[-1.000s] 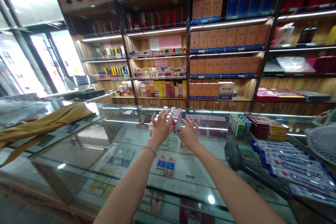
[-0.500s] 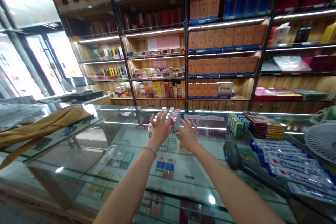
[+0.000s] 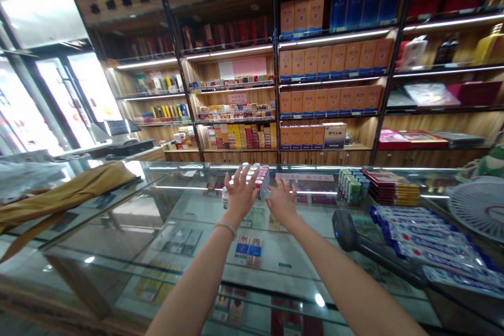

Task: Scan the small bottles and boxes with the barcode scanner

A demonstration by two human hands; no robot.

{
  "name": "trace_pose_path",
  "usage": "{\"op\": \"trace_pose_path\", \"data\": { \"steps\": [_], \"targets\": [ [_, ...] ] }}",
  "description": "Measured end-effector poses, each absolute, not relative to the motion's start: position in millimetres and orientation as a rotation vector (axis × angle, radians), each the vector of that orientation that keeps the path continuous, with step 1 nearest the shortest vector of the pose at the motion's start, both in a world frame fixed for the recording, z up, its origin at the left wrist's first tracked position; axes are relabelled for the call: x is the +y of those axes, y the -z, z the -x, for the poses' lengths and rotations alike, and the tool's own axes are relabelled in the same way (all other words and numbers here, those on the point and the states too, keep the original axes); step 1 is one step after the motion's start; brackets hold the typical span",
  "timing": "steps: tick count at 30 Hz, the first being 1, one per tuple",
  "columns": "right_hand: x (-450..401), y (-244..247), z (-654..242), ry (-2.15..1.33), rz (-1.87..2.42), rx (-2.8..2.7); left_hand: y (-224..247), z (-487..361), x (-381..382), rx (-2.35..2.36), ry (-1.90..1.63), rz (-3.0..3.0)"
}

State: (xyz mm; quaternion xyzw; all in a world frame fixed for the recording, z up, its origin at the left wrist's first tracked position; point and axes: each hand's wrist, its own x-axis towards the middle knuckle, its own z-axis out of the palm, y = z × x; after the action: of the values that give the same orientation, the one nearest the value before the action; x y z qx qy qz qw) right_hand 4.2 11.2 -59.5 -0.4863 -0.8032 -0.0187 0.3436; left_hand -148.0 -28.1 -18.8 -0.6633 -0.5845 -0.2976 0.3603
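Note:
Several small white-capped bottles [image 3: 225,198] and pink-topped tubes [image 3: 263,176] stand grouped on the glass counter [image 3: 189,252]. My left hand [image 3: 241,193] reaches over the front of this group with its fingers spread; it hides part of the bottles, and I cannot tell whether the fingertips touch them. Just right of the group is my right hand [image 3: 283,202], fingers apart and nothing in it, with a small gap to the pink-topped tubes. Under the glass near my wrists lie blue-banded packs [image 3: 249,251].
To the right are a black handheld scanner [image 3: 344,231], blue-and-white packets [image 3: 429,241], green tubes [image 3: 348,187], stacked red boxes [image 3: 389,187] and a white fan [image 3: 478,207]. A mustard cloth [image 3: 66,191] lies at left. Stocked shelves [image 3: 331,84] stand behind the counter.
My right hand has moved slightly away from the pink-topped tubes, widening the gap. My left hand's fingers have lifted and spread a little. The view has shifted slightly.

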Motion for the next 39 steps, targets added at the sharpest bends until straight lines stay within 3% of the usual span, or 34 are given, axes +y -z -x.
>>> {"op": "trace_pose_path", "data": {
  "steps": [9,19,29,39],
  "targets": [
    [17.4,11.9,-29.0,0.070,1.362,-2.084,2.4,134.7,-31.4,-1.408,0.861,1.694],
    [22.8,-20.4,-129.2,0.247,1.384,-2.114,-22.7,71.2,-19.9,-1.321,0.942,1.722],
    [37.0,-13.4,-247.5,0.428,1.575,-2.044,-13.6,-21.4,7.2,-1.271,0.975,1.803],
    [64.0,-4.9,-301.8,0.580,1.478,-2.022,-23.7,-81.1,39.8,-1.257,1.027,1.912]
  ]
}}
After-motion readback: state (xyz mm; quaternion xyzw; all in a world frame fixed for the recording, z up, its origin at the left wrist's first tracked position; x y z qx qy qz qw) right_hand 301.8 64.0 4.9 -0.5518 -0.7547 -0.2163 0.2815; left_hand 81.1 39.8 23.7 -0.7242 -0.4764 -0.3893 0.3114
